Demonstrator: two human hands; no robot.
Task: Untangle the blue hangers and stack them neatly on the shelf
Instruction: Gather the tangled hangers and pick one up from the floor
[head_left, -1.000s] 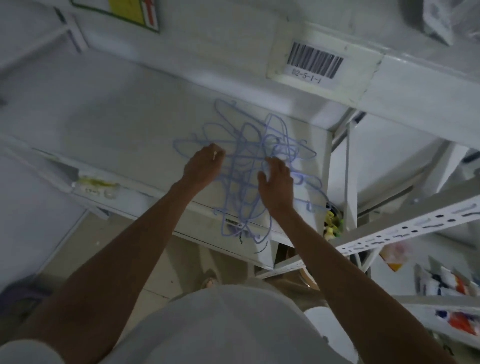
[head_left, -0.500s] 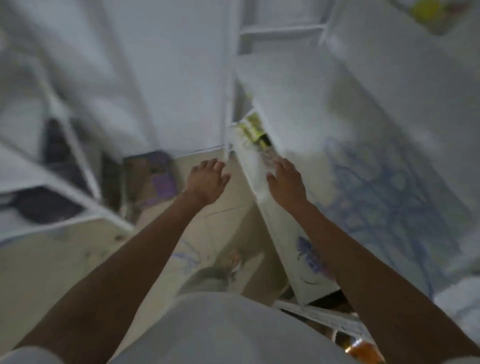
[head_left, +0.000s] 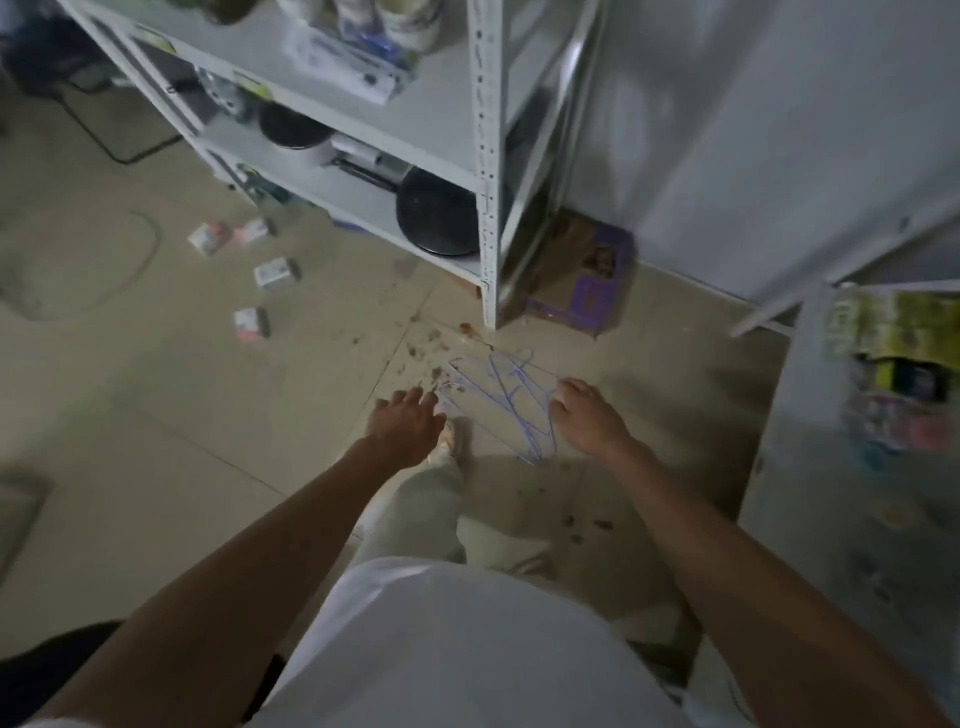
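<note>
Head view, dim and soft at the edges: at far left, small boxes lie scattered on the tiled floor, their labels too blurred to read. Behind them a white shelving unit carries pots and packets, its top cut off by the frame; a round black pan sits on the lowest shelf. A purple carton lies on the floor just beside the unit's corner post.

Lower down, the left hand reaches forward over the floor, grip released, fingers spread and nearly straight, holding nothing; its fingertips are just beside the left edge of the tangle. Whether they touch a wire cannot be told. Under this hand a foot shows on the floor, partly hidden.

The blue hangers lie in a loose tangle on the floor between the two hands, below the unit's post; the thin wires are hard to separate, so their number cannot be told.

The right hand is at the tangle's right edge, fingers curled downward. Its grip appears to pinch a wire, but the contact is too small to confirm.

At far right, another shelf with coloured packets is blurred and cut off.
</note>
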